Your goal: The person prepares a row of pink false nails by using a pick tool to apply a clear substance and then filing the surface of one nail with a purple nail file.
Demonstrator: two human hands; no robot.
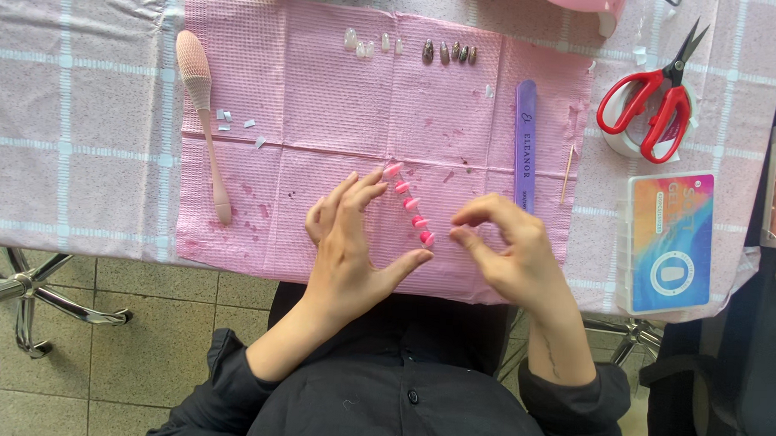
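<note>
1. Head view, going left to right with the pink paper mat (324,87) as landmark: at the left edge of the mat lies a pale pink silicone brush with a long thin handle (204,121), with some small white paper scraps (236,123) just beside it on the mat.
2. Along the top edge of the mat stands a row of small clear and dark patterned false nails (411,49).
3. On the lower middle of the mat lies a short strip of five pink false nails (411,202). Its long axis runs diagonally, from upper left to lower right.
4. The left hand (350,242) is spread loose and grasps nothing; its fingertips touch the upper end of the strip, so the strip lies just to the right of this hand.
5. The right hand (507,248) is pinched, thumb against forefinger, near the lower end of the strip; whether something is between the fingers I cannot tell.
6. At the right part of the mat lies a purple nail file (525,141), upright in the picture. Off the mat to the right are red-handled scissors (654,103) and a colourful flat plastic box (667,241).
</note>
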